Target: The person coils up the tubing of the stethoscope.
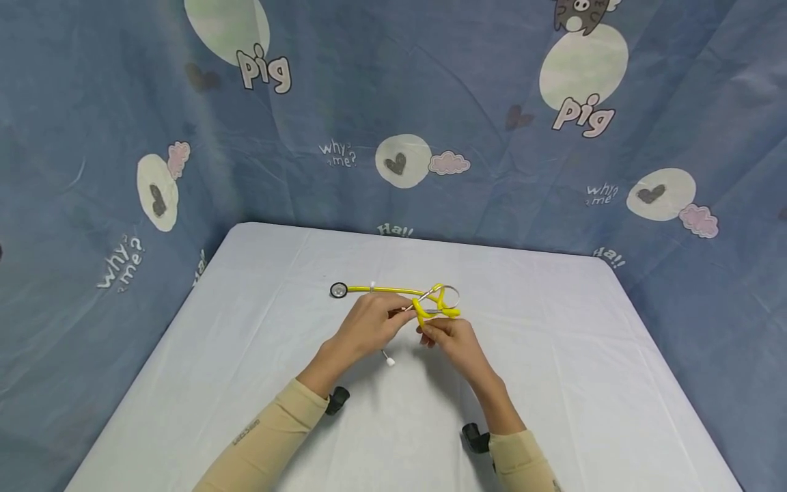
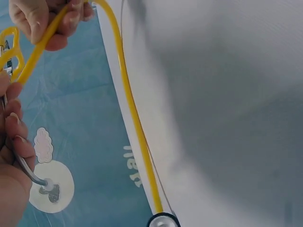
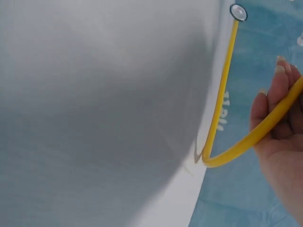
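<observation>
A yellow stethoscope is in both hands. My left hand (image 1: 371,320) grips its metal ear tubes; one white ear tip (image 1: 390,362) sticks out below the hand, another (image 1: 371,285) above. To the right of these fingers, the yellow tubing (image 1: 423,311) bends in loops beside a thin metal ring (image 1: 451,295). With thumb and fingers, my right hand (image 1: 451,342) pinches the tubing just below those loops. In the right wrist view, a length of tube (image 3: 255,135) crosses in front of the right palm. A straight stretch of tubing leads left to the round, black-rimmed chest piece (image 1: 339,290).
A white-covered table (image 1: 584,383) lies under the hands. Behind and to the left hangs a blue printed curtain (image 1: 492,198), meeting the table's far edge. Black devices (image 1: 337,400) sit under both wrists.
</observation>
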`<state>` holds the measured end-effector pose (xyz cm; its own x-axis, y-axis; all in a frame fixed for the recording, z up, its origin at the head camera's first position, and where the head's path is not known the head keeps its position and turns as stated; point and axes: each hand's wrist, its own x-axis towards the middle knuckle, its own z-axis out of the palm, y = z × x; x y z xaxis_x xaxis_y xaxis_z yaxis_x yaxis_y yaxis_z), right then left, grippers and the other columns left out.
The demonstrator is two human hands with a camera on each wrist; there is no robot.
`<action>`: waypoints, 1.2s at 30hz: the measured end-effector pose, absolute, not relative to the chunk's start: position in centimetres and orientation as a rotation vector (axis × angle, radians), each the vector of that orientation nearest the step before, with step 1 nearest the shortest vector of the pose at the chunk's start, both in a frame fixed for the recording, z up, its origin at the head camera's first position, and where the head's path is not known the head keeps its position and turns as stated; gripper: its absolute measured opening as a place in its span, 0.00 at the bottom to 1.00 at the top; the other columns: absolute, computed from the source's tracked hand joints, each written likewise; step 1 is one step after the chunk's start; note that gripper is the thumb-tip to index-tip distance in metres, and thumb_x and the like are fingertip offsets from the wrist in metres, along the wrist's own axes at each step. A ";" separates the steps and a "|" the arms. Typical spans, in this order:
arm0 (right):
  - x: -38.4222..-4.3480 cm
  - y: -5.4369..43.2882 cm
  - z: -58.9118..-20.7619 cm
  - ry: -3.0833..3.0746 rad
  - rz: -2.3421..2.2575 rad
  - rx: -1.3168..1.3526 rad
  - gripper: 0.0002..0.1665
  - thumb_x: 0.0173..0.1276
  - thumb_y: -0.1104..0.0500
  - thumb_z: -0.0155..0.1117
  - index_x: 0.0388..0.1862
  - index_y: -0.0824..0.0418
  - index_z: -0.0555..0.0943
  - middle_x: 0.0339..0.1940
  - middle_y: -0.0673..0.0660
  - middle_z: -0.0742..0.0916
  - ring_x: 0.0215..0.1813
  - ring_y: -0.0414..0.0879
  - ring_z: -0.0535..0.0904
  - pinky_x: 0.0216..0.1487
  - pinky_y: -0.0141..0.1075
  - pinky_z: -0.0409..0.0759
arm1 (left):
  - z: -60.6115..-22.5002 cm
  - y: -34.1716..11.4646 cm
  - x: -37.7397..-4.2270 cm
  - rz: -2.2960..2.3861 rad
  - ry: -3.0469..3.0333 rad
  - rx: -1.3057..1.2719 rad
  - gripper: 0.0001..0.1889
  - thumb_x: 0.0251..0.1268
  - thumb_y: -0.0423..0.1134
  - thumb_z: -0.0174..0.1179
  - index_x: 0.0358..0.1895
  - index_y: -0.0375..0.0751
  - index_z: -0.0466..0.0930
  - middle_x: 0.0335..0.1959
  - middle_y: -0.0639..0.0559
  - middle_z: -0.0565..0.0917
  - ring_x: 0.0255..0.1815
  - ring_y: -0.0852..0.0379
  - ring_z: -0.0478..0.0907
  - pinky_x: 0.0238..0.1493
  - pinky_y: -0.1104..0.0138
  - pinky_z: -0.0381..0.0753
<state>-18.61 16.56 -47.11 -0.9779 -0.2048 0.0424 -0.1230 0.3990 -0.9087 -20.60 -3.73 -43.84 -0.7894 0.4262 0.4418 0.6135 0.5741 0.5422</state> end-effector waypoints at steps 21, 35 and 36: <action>-15.9 16.8 -45.6 2.672 -1.477 -0.414 0.10 0.73 0.63 0.60 0.43 0.65 0.87 0.28 0.58 0.87 0.29 0.45 0.76 0.30 0.28 0.72 | -44.7 -3.8 -20.9 -0.875 -2.605 -0.793 0.08 0.69 0.46 0.63 0.30 0.53 0.84 0.28 0.63 0.83 0.23 0.66 0.69 0.26 0.72 0.67; -15.5 18.1 -44.2 2.628 -1.416 -0.630 0.11 0.66 0.69 0.65 0.47 0.67 0.86 0.42 0.64 0.89 0.38 0.39 0.82 0.38 0.30 0.81 | -45.0 -4.4 -21.2 -0.828 -2.709 -0.823 0.09 0.68 0.46 0.64 0.27 0.54 0.81 0.23 0.64 0.78 0.22 0.65 0.68 0.25 0.71 0.65; -15.5 18.2 -44.0 2.649 -1.409 -0.646 0.11 0.66 0.69 0.65 0.46 0.67 0.87 0.42 0.63 0.89 0.38 0.39 0.82 0.37 0.30 0.81 | -45.0 -4.4 -21.2 -0.839 -2.712 -0.830 0.08 0.67 0.45 0.64 0.28 0.54 0.82 0.23 0.64 0.78 0.22 0.65 0.68 0.25 0.71 0.65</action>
<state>-15.52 18.19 -44.03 -0.9089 -0.3960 0.1304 -0.3294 0.4903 -0.8069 -21.17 -4.41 -45.04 -0.8270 0.4586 0.3252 0.5621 0.6842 0.4647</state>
